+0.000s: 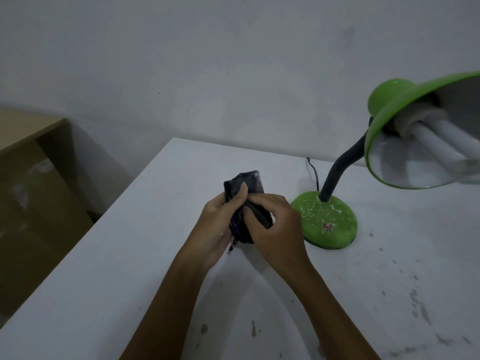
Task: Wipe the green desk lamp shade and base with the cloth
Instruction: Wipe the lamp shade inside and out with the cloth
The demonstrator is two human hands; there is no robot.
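Observation:
A dark folded cloth (250, 181) is held between both hands above the white table. My left hand (220, 224) grips its left side with the thumb on top. My right hand (278, 224) pinches its right edge. Just right of my hands stands the green lamp base (330, 229), round, speckled with white dust, with a small red switch. A black bendy neck (340, 167) rises from the base to the green shade (389, 100) at the upper right. The shade tilts toward me and shows white tube bulbs inside; its right part is cut off by the frame.
The white table (130, 281) has grey smudges and specks on its right side. A thin black cord (313, 172) runs from behind the lamp base to the table's back edge. A brown cardboard box (33, 190) stands left of the table, against a plain grey wall.

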